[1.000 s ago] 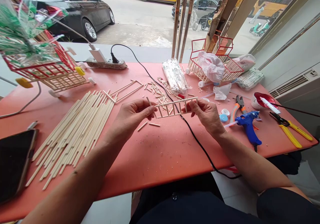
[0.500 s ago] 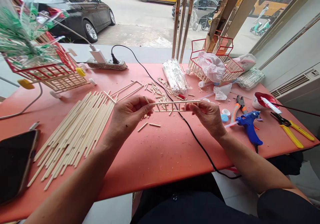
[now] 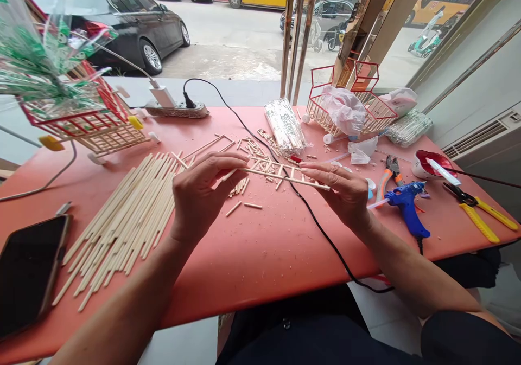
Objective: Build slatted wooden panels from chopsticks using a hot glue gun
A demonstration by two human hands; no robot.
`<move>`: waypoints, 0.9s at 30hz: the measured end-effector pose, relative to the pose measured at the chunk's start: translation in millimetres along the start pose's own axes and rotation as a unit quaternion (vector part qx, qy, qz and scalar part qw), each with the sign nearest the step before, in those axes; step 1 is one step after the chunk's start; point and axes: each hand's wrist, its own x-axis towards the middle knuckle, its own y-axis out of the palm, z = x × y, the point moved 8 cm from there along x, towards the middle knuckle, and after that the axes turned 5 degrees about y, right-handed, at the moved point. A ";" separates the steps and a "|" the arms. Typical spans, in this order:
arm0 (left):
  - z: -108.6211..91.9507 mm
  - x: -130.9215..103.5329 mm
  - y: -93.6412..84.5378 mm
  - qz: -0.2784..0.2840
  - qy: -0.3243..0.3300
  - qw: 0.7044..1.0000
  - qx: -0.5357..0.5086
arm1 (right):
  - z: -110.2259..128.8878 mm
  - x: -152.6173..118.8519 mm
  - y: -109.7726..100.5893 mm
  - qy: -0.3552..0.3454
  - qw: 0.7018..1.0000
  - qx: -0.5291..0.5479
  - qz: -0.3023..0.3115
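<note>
A small ladder-like frame of pale wooden sticks (image 3: 281, 172) is held up over the pink table between both hands. My left hand (image 3: 205, 191) pinches its left end, with a short stick end showing at the fingers. At its right end, my right hand (image 3: 340, 191) has its fingers along the top and its thumb beneath. Under and behind the frame lie many short cut stick pieces (image 3: 253, 206). Long sticks (image 3: 122, 218) are spread in a pile left of my left hand, with an angled stick frame (image 3: 207, 145) just beyond.
On the right are a blue glue gun (image 3: 409, 213), pliers (image 3: 393, 172), yellow-handled cutters (image 3: 480, 218) and a red-and-white cup (image 3: 421, 165). A phone (image 3: 30, 273) lies left. Stick carts (image 3: 91, 129) stand at the back; a black cable (image 3: 321, 229) crosses the table (image 3: 244, 267).
The stick frame has tipped, so its rungs face up more and its right end sits lower. My left hand has turned and risen slightly; the right fingers now lie straighter over the frame.
</note>
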 end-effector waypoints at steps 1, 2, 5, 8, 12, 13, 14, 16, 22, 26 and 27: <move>-0.8 0.0 -0.7 0.000 0.001 1.000 0.003 | 0.2 -0.5 0.0 -0.013 1.000 -0.010 0.004; -0.9 0.0 -1.1 0.002 -0.001 1.000 0.009 | 0.3 -0.9 0.0 -0.024 1.000 -0.019 0.008; -1.2 -0.7 -3.2 0.005 0.001 0.999 0.035 | 0.8 -1.3 -0.5 -0.045 0.998 -0.044 0.020; -3.2 -2.1 -4.2 0.007 0.023 0.998 0.057 | 7.1 -1.2 -2.4 -0.078 0.995 -0.058 0.020; -3.7 -4.8 -4.6 0.007 0.040 0.997 0.069 | 13.4 -0.4 -2.5 -0.087 0.994 -0.052 0.032; -3.3 -5.4 -4.9 0.005 0.040 0.997 0.073 | 12.6 0.0 -1.9 -0.075 0.995 -0.050 0.036; -2.6 -5.8 -5.1 0.002 0.039 0.996 0.077 | 11.4 0.2 -1.4 -0.060 0.996 -0.046 0.039; 0.0 -6.0 -5.1 -0.004 0.029 0.996 0.079 | 7.7 0.5 -1.4 -0.027 0.999 -0.033 0.033; 32.8 -4.7 9.2 0.009 -0.136 0.988 -0.067 | -28.0 1.3 8.3 0.195 0.975 0.102 0.030; 58.7 -16.7 33.2 0.102 -0.287 0.937 -0.169 | -51.9 -1.8 20.9 0.320 0.923 0.205 0.062; 62.2 -20.1 36.0 0.113 -0.309 0.927 -0.179 | -55.6 -2.5 22.8 0.336 0.914 0.214 0.069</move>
